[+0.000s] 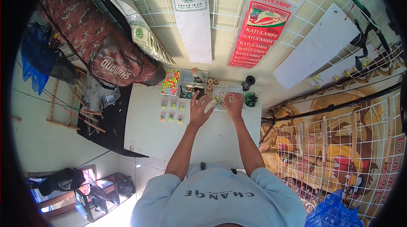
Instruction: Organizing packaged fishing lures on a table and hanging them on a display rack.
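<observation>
On the counter (157, 136), the left hand (199, 108) spreads its fingers, while the right hand (234, 106) bends its own over a white tray (221, 87) of small pieces, any grip too small to tell. Six small packets (172, 104) lie to the left in two rows; a tub (252, 106) of dark green pieces stands right.

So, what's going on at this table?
A person is working bare-handed at a white table. The right hand is over a compartment tray; whether it holds anything is too small to tell. The left hand is open, left of it. Six small packets lie in two rows farther left, near bright bead-like pieces.
</observation>
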Tool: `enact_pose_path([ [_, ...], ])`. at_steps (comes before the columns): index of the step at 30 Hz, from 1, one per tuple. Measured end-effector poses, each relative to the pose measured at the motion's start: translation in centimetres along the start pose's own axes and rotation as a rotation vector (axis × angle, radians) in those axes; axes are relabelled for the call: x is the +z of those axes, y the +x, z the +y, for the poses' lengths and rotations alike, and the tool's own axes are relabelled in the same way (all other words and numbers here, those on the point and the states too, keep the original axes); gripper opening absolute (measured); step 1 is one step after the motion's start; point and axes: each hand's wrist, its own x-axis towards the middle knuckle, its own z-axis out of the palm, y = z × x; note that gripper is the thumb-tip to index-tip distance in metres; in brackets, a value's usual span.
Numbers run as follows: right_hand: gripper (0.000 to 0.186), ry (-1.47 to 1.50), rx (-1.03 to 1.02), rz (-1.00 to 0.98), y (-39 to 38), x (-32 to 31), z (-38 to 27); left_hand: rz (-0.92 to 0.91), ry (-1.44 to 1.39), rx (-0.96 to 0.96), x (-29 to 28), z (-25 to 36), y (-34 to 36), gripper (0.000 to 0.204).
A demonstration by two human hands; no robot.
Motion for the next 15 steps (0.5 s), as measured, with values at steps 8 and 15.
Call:
enact_pose_path([
  [8,0.021,0.175,-0.178,-0.076,0.8,-2.5,-1.1,-0.006,-0.074,-0.043,-0.3,0.9,-0.3,0.037],
  [15,0.031,0.022,-0.315,-0.204,-0.1,-5.9,-7.1,0.018,-0.109,0.012,-1.4,0.5,-0.1,0.039],
])
